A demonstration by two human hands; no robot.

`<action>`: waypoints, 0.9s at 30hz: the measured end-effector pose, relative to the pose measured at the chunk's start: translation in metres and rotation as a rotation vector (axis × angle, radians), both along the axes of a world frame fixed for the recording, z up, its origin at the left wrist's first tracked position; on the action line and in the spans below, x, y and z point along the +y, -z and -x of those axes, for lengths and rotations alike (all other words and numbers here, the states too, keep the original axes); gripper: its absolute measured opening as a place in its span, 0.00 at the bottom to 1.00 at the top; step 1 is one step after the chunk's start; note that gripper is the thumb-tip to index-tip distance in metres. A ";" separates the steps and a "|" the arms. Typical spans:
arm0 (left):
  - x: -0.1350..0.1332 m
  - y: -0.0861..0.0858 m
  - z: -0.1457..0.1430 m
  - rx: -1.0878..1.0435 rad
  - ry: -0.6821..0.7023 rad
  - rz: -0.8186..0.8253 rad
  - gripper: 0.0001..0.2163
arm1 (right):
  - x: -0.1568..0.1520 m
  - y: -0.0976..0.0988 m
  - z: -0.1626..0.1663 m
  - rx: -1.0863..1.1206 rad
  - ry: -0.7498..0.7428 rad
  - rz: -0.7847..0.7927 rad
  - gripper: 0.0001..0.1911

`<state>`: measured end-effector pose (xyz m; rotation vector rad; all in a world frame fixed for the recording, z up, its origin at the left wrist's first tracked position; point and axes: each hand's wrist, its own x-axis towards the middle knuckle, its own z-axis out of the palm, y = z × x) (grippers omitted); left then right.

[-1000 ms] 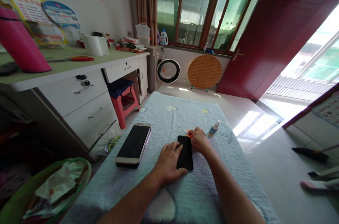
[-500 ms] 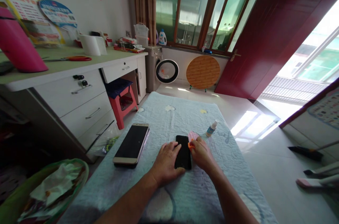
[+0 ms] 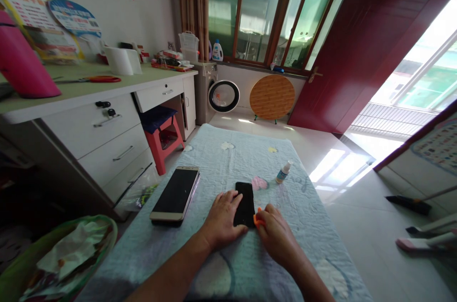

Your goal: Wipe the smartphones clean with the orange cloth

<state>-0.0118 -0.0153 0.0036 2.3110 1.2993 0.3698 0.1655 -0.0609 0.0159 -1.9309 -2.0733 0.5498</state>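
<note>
A black smartphone [image 3: 244,204] lies flat on the pale blue quilted cloth [image 3: 214,159]. My left hand [image 3: 222,218] is closed around its left side, with fingers on the upper left edge and the thumb along the bottom. My right hand [image 3: 278,230] pinches a small orange tool [image 3: 258,217] against the phone's lower right edge; its exact kind is mostly hidden by the fingers. To the left lies a larger gold-framed smartphone [image 3: 175,195], apparently stacked on another flat thing. A small spray bottle [image 3: 283,172] stands upright beyond my right hand.
On the left is a desk [image 3: 143,80] bearing scissors [image 3: 96,79], a paper roll [image 3: 119,60] and a pink bottle [image 3: 24,61]. A red stool [image 3: 164,142] stands beneath it. A green-rimmed waste basket [image 3: 113,233] sits at the lower left.
My right hand has slid the orange tool down along the phone's right edge, toward me, uncovering a pink patch on the cloth. My left hand stays on the phone.
</note>
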 end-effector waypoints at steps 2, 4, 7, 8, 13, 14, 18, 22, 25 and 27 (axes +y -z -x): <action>0.000 0.000 0.000 0.003 -0.002 0.001 0.36 | -0.006 -0.003 -0.001 0.008 -0.019 0.017 0.12; 0.000 0.001 -0.001 0.001 -0.005 -0.003 0.36 | -0.009 -0.009 -0.004 0.019 -0.052 0.051 0.12; 0.001 0.003 0.000 -0.013 -0.008 -0.012 0.36 | -0.007 -0.022 -0.008 0.082 -0.167 0.134 0.12; 0.001 0.004 0.000 -0.021 -0.004 -0.014 0.36 | -0.004 -0.025 -0.008 0.112 -0.206 0.144 0.11; 0.000 0.003 0.002 -0.044 -0.002 -0.012 0.36 | 0.017 -0.022 -0.001 0.165 -0.181 -0.070 0.12; -0.001 0.002 0.002 -0.044 -0.004 -0.007 0.36 | 0.021 -0.018 0.000 0.148 -0.181 -0.091 0.12; 0.000 0.000 0.002 -0.034 0.021 0.026 0.37 | 0.039 0.003 0.003 0.092 -0.175 -0.107 0.11; 0.001 0.001 0.003 -0.041 0.020 0.020 0.37 | 0.061 0.014 -0.003 0.056 -0.128 -0.156 0.12; 0.001 0.003 0.003 -0.052 0.018 0.021 0.37 | 0.080 0.018 -0.006 0.037 -0.092 -0.192 0.12; 0.001 0.003 0.003 -0.056 0.015 0.026 0.37 | 0.092 0.020 -0.005 0.026 -0.072 -0.195 0.12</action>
